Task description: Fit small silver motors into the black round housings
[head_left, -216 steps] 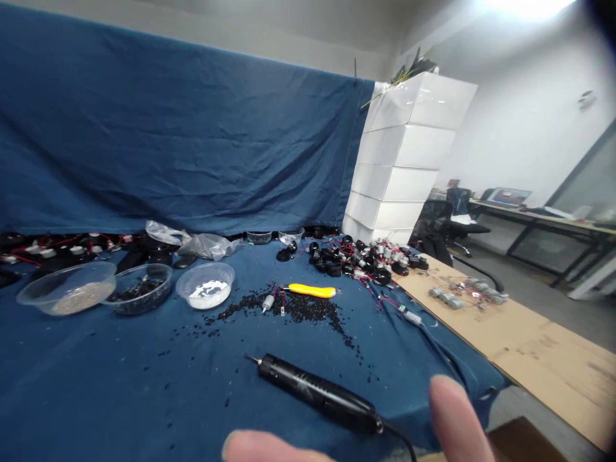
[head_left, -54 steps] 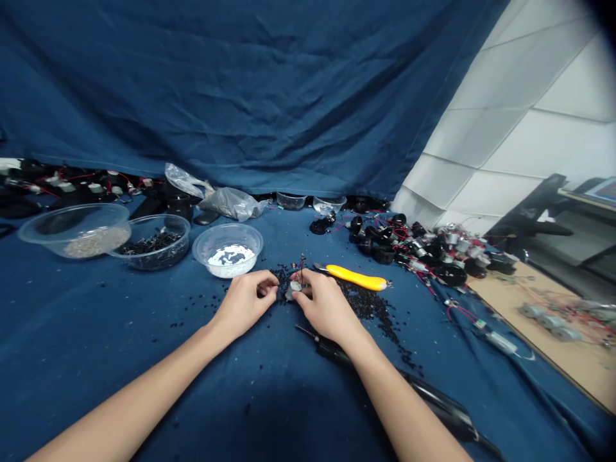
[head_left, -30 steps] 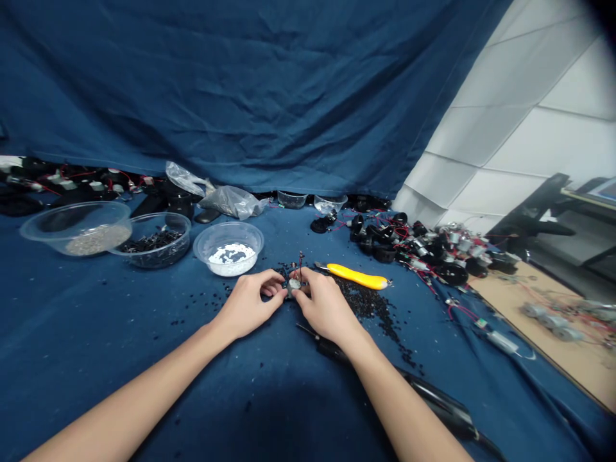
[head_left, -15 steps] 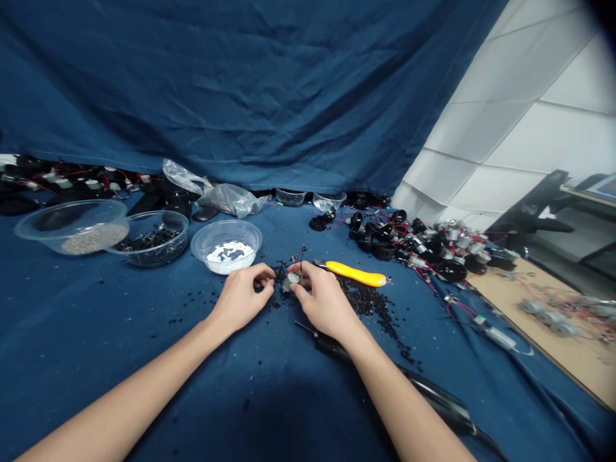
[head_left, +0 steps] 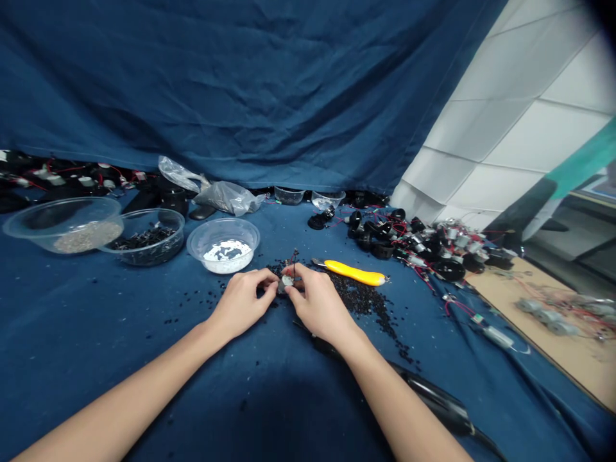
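A small silvery motor (head_left: 287,281) with thin wires standing up from it is pinched between the thumb and fingers of my right hand (head_left: 320,301). My left hand (head_left: 243,300) is closed in a pinch at the motor's left side; its fingertips hide whatever they may hold. Scattered small black pieces (head_left: 360,296) lie under and to the right of the hands. Just beyond my right hand rests a yellow-handled tool (head_left: 356,273). Partly beneath my right forearm lies a black corded electric screwdriver (head_left: 436,398).
Clear bowls stand at left: one with beige bits (head_left: 62,224), one with black parts (head_left: 144,253), one with white pieces (head_left: 224,224). Wired black parts and motors (head_left: 409,234) heap at right, beside a tan board (head_left: 534,321). Another person's green sleeve (head_left: 584,157) shows at far right.
My left hand has come right, up to the motor. My right hand has shifted slightly left with the motor. A green sleeve has appeared at the far right.
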`<action>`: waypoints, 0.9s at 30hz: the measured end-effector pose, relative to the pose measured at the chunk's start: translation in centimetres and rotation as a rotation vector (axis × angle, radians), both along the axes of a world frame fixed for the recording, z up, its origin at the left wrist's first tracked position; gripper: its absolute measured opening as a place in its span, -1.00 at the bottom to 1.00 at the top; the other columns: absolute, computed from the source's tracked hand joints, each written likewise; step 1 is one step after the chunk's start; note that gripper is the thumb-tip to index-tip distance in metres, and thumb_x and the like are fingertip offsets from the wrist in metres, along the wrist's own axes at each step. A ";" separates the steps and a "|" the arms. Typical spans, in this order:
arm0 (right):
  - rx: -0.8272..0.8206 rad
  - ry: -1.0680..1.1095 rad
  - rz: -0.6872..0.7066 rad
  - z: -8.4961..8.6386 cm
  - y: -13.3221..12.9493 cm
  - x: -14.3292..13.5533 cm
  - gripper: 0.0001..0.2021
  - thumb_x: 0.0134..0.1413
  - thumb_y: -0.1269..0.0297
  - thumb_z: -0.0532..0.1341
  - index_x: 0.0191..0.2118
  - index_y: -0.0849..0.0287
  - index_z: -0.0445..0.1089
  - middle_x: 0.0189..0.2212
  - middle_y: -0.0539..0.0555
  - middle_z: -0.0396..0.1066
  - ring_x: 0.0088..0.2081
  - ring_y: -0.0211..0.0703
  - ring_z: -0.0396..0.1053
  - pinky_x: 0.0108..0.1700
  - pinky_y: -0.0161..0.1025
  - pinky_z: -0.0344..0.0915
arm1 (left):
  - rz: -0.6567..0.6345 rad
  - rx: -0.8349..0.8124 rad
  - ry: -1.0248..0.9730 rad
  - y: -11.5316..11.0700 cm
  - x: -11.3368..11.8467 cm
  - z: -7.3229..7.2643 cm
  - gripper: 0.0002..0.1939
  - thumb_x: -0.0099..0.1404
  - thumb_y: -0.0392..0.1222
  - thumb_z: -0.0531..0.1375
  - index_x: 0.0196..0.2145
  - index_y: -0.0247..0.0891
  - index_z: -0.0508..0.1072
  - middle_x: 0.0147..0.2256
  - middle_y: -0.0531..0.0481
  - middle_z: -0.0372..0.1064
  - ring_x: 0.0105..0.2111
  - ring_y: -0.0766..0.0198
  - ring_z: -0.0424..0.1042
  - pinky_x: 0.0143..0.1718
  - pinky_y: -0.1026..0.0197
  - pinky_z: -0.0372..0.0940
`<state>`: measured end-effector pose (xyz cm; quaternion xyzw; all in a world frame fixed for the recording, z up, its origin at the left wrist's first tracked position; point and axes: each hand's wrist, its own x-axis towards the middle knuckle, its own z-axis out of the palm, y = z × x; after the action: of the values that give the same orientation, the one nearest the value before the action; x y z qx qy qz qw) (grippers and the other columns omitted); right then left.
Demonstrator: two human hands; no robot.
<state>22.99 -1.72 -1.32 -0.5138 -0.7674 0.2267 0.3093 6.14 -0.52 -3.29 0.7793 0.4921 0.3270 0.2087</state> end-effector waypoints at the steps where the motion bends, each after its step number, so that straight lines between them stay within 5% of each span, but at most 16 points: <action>1: 0.000 0.001 0.000 0.0 0.0 0.0 -0.78 0.16 0.48 0.17 -0.09 0.14 0.40 -0.15 0.13 0.53 -0.11 -0.03 0.50 -0.09 -0.22 0.33 | 0.001 0.000 -0.003 0.1 0.0 0.0 -0.82 0.30 -0.25 0.08 -0.29 -0.24 0.50 -0.34 0.01 0.52 -0.34 0.20 0.49 -0.25 0.20 0.27; 12: 0.020 0.017 -0.051 0.1 0.1 0.0 -0.77 0.15 0.47 0.18 -0.07 0.13 0.39 -0.14 0.13 0.53 -0.13 -0.04 0.51 -0.11 -0.21 0.35 | -0.033 0.002 0.018 0.1 0.0 -0.2 -0.81 0.27 -0.24 0.12 -0.18 -0.22 0.46 -0.32 0.01 0.47 -0.32 0.19 0.45 -0.26 0.19 0.26; 23: 0.011 0.016 -0.065 0.0 0.0 -0.1 -0.81 0.12 0.41 0.22 -0.13 0.12 0.42 -0.26 0.10 0.55 -0.19 -0.01 0.53 -0.15 -0.21 0.37 | -0.035 0.043 0.032 0.2 -0.2 -0.4 -0.85 0.26 -0.12 0.20 -0.31 -0.27 0.47 -0.37 -0.04 0.45 -0.35 0.13 0.43 -0.29 0.16 0.23; 27: -0.002 0.015 -0.068 0.2 0.0 0.0 -0.82 0.09 0.43 0.22 -0.17 0.12 0.44 -0.28 0.08 0.56 -0.21 -0.03 0.53 -0.17 -0.22 0.35 | -0.125 -0.005 0.022 0.6 -0.6 -0.5 -0.80 0.33 -0.10 0.17 -0.31 -0.23 0.54 -0.36 0.01 0.53 -0.38 0.18 0.49 -0.33 0.23 0.25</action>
<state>22.95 -1.67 -1.16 -0.5382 -0.7469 0.2207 0.3221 5.57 0.06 -3.84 0.8115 0.4457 0.3034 0.2252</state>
